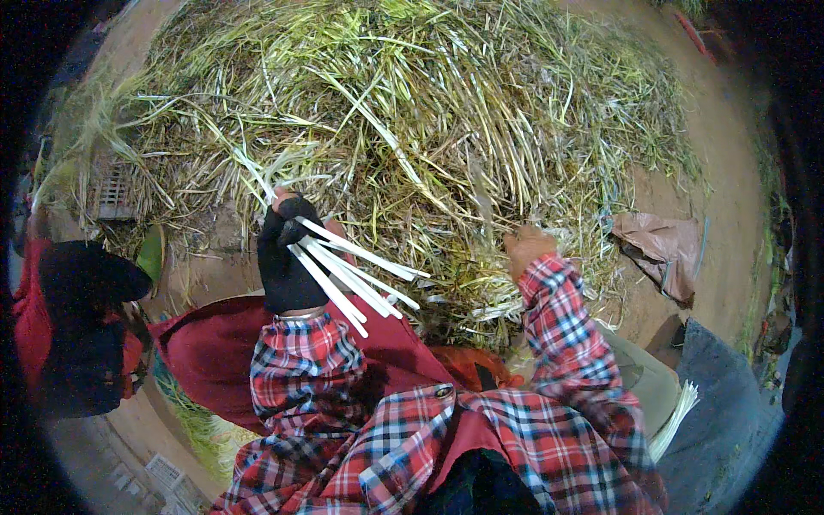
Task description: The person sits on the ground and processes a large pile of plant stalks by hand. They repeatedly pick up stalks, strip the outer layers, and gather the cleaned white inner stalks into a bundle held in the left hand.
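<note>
My left hand (290,227), in a black fingerless glove, is closed around a small bunch of slender white stalks (352,279). Their white ends fan out toward the lower right, while paler green ends (253,176) stick out above the fist. My bare right hand (528,247) is at the near edge of a big heap of long green and yellowish stalks (429,112). Its fingers look curled in among the stalks; what they grip is not clear.
Beside the heap on the right lies a crumpled brown plastic sheet (665,245). More white stalks (678,421) show by my right elbow, and a leafy pile (206,438) at lower left. A plastic crate (113,193) and another person in red and black (77,318) are at left.
</note>
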`<state>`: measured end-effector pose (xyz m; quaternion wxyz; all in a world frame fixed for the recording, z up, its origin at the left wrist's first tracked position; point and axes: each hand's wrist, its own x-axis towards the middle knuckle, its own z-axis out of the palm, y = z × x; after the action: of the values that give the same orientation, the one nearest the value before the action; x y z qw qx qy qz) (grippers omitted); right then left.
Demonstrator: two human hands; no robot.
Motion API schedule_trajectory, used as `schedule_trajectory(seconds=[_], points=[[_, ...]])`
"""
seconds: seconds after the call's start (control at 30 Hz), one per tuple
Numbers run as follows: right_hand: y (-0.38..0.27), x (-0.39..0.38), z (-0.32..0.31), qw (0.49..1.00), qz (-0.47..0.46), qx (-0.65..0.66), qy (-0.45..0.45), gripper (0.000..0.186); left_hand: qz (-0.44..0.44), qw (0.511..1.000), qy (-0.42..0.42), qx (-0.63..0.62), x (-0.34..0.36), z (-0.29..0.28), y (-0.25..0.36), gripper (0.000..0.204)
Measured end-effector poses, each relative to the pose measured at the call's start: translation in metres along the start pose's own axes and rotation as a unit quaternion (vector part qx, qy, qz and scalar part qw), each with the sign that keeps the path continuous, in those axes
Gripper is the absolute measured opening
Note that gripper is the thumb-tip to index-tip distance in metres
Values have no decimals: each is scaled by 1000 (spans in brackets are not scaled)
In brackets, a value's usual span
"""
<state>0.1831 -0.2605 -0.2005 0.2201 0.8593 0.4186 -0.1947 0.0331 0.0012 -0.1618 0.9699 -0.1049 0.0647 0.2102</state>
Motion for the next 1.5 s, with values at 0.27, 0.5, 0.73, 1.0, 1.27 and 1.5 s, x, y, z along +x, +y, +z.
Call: schedule_trajectory(seconds=[0.27, 0.5, 0.73, 1.0, 1.27, 1.5], points=[[-91, -15, -47, 561, -281, 778, -35, 38, 5, 1000, 7, -21, -1, -1, -1, 20], [-95, -20, -51, 460, -204, 856, -117, 18, 6, 999, 21, -46, 0, -8, 3, 20], [-83, 5, -6, 707, -195, 674, 83, 11, 18, 994, -9, -112, -1, -2, 3, 19], [-42, 52, 54, 900, 1, 418, 120, 10, 205, 888, 84, 404, -5, 16, -7, 24], [-75, 120, 59, 934, 27, 350, 63, 26, 87, 971, 83, 204, 3, -7, -7, 22], [-14, 56, -7, 750, 54, 637, 170, 20, 47, 970, 124, 204, 5, -9, -8, 26]])
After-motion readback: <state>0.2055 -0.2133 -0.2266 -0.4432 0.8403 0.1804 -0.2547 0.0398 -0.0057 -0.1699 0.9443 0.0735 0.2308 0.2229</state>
